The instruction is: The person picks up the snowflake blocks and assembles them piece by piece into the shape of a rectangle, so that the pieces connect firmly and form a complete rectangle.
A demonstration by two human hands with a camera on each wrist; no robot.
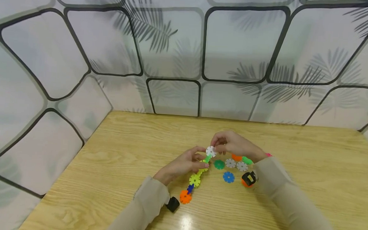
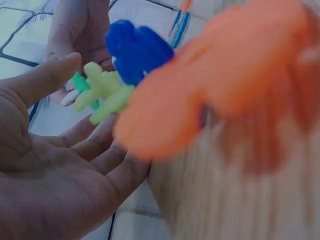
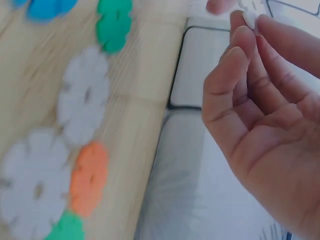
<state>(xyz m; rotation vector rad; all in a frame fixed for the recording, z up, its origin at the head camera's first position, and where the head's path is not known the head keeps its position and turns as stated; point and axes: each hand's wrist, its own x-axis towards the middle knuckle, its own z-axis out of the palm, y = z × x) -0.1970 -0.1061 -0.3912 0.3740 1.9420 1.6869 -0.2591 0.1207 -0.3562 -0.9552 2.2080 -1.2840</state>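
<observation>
A chain of slotted plastic interlocking discs [image 1: 194, 180] runs from an orange disc [image 1: 185, 197] near the front, through dark blue, yellow and green, up to a white disc [image 1: 211, 151]. My left hand [image 1: 186, 162] holds the chain by its upper yellow part, thumb on one side and fingers on the other. In the left wrist view, the orange end looms blurred beside the blue disc [image 2: 137, 52]. Between thumb and fingertips, my right hand [image 1: 230, 144] pinches the white disc at the chain's far end. Its other fingers are curled in the right wrist view.
Loose discs lie right of the chain: a green one [image 1: 219, 164], a blue one [image 1: 229, 177], two white ones [image 3: 84, 95], and an orange one [image 3: 90, 178] among others. Another orange disc is partly hidden under the right wrist camera [image 1: 249, 179]. A patterned wall backs the wooden table [image 1: 132, 143].
</observation>
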